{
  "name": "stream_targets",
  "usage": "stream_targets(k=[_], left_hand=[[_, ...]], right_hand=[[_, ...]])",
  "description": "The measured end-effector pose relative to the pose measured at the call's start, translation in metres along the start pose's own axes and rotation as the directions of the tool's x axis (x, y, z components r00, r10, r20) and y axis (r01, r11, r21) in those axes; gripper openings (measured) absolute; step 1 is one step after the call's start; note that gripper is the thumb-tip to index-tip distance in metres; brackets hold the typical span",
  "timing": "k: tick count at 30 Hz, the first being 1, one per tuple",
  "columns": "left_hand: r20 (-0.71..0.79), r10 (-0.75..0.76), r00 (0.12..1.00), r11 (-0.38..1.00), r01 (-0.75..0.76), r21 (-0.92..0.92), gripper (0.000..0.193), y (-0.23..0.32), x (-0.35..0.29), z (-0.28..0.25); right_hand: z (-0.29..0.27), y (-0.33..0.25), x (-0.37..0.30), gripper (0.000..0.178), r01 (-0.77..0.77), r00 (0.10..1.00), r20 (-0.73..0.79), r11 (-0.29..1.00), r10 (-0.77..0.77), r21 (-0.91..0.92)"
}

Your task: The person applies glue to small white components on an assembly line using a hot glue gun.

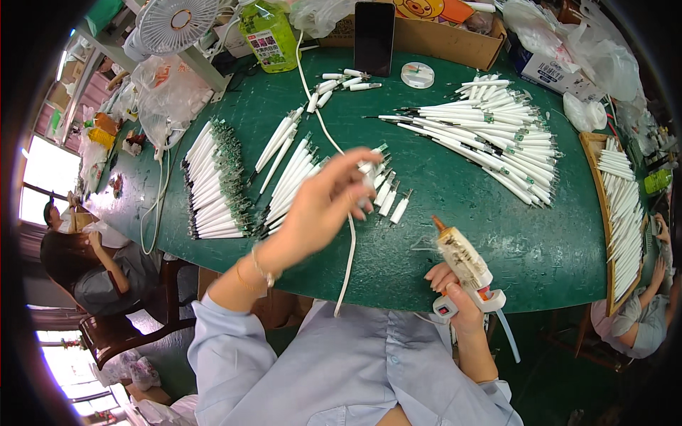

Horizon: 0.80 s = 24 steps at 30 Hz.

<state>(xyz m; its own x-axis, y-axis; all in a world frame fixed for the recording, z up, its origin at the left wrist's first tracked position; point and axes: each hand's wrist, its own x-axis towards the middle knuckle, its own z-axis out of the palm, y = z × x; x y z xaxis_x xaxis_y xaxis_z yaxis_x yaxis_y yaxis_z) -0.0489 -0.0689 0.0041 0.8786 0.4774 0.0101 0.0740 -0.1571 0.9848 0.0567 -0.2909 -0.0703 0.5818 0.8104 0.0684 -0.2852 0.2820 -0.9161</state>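
- We see the right grip (462, 304) closed around the handle of a cream glue gun (465, 259); its brown nozzle points up and to the left over the table (533, 252), and a pale glue stick (509, 337) trails from its back;
- we find the left grip (321, 207) blurred, fingers curled, over the short white pieces (387, 201); we cannot tell how far it is open or whether it holds anything;
- beside and beyond that hand we see white sticks (288, 181) in small bunches; farther left lies a dense row (217, 188), and to the right a wide fan-shaped pile (497, 138);
- a white cable (350, 266) runs between;
- at the far side we see a dark phone (374, 39), upright, a round clear dish (418, 76) and a green bottle (270, 35); at far right, a wooden tray (604, 224) of sticks.
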Motion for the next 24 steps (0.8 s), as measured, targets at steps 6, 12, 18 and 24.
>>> stream_targets(k=[6, 12, 18, 24], left_hand=[[0.058, -0.09, 0.994, 0.995, 0.092, -0.032, 0.04, -0.017, -0.036, 0.027], [0.061, -0.119, 0.991, 0.989, 0.112, 0.101, 0.039, -0.018, -0.04, 0.03], [0.058, -0.103, 0.993, 0.985, 0.094, 0.147, 0.038, -0.014, -0.041, 0.03], [0.052, -0.107, 0.993, 0.986, 0.099, 0.135, 0.037, -0.015, -0.041, 0.03]], right_hand=[[0.005, 0.0, -0.003, 0.023, -0.127, 0.98, 0.151, 0.992, 0.128, -0.016], [0.007, -0.002, -0.003, 0.022, -0.167, 0.976, 0.13, 0.983, 0.175, -0.071], [0.011, -0.008, -0.002, 0.023, -0.191, 0.97, 0.136, 0.978, 0.201, -0.08], [0.005, -0.005, -0.003, 0.023, -0.219, 0.961, 0.164, 0.975, 0.223, -0.041]])
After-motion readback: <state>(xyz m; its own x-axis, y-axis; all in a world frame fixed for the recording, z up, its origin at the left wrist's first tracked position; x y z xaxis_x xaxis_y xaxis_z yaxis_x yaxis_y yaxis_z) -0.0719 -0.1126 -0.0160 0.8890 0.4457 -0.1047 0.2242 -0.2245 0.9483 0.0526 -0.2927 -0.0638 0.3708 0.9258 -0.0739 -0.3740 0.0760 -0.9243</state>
